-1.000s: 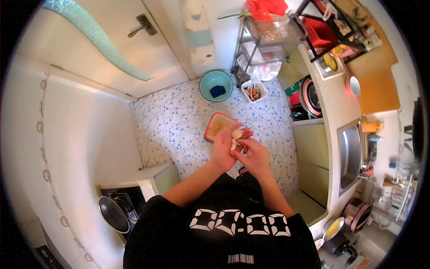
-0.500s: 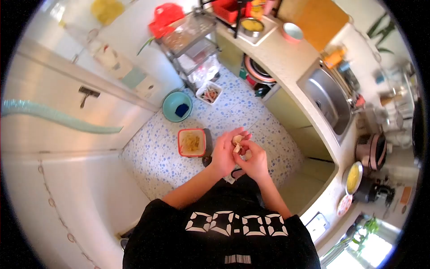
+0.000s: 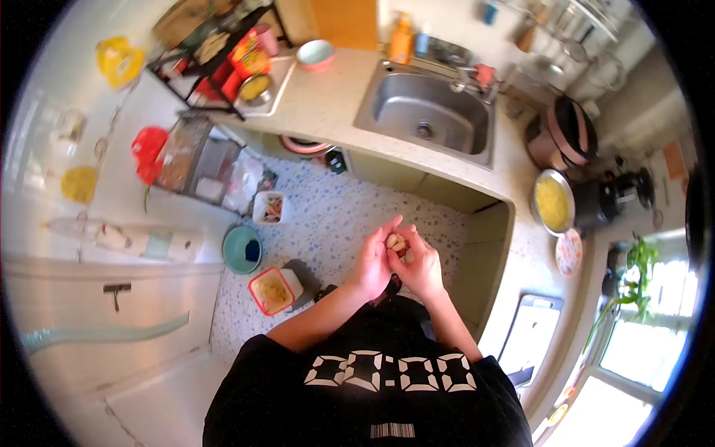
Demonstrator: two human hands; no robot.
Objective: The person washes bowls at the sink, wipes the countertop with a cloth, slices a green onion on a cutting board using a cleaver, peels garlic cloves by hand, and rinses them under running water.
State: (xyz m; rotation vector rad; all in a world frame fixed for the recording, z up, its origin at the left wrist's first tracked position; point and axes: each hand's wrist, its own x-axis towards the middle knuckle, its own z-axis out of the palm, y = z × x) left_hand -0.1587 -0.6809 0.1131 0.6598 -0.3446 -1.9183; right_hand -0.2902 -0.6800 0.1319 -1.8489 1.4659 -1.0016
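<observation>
Several garlic cloves, pale with some pinkish skin, lie between my two hands in front of my body. My left hand is cupped around them from the left, fingers pointing up and curled in. From the right, my right hand closes over the same cloves, its thumb and fingers touching them. The hands meet at the fingertips, and part of the garlic is hidden by the fingers.
A red-rimmed bin with scraps inside, a teal basin and a white box stand on the floor at left. Ahead is the counter with a steel sink; a bowl of yellow food sits at right.
My view has swung to the right, so the sink is now ahead and the floor bin lies further left. My right hand has moved from picking at a clove to cupping the garlic with the left.
</observation>
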